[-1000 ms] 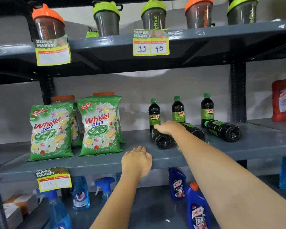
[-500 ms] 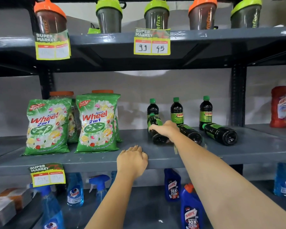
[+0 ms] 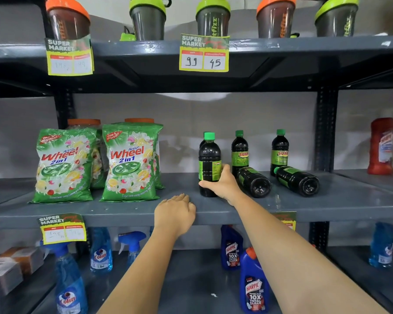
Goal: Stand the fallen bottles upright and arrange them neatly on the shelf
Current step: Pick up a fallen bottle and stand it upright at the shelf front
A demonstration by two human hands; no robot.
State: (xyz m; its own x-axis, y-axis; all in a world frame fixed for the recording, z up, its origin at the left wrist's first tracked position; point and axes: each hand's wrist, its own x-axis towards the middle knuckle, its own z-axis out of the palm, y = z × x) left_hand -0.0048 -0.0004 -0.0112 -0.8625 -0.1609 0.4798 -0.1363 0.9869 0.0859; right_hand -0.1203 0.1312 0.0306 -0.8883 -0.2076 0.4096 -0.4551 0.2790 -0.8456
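Note:
On the grey middle shelf (image 3: 349, 200) stand dark bottles with green caps and green labels. My right hand (image 3: 222, 184) grips one dark bottle (image 3: 209, 159) low on its body and holds it upright near the shelf's front. Another bottle stands directly behind it and is mostly hidden. Two more stand at the back, one (image 3: 239, 152) in the middle and one (image 3: 279, 150) to the right. Two bottles lie on their sides with bases toward me, one (image 3: 254, 181) beside my right hand and one (image 3: 298, 180) further right. My left hand (image 3: 175, 214) rests on the shelf's front edge, fingers curled.
Two green detergent bags (image 3: 129, 162) lean upright at the left of the same shelf. A red bottle (image 3: 382, 146) stands in the bay to the right. Shaker cups (image 3: 212, 17) line the shelf above. Blue spray bottles (image 3: 100, 250) and blue cleaner bottles (image 3: 254, 282) fill the shelf below.
My right hand has raised the leftmost fallen bottle from lying on its side to upright. The left hand has stayed on the shelf edge.

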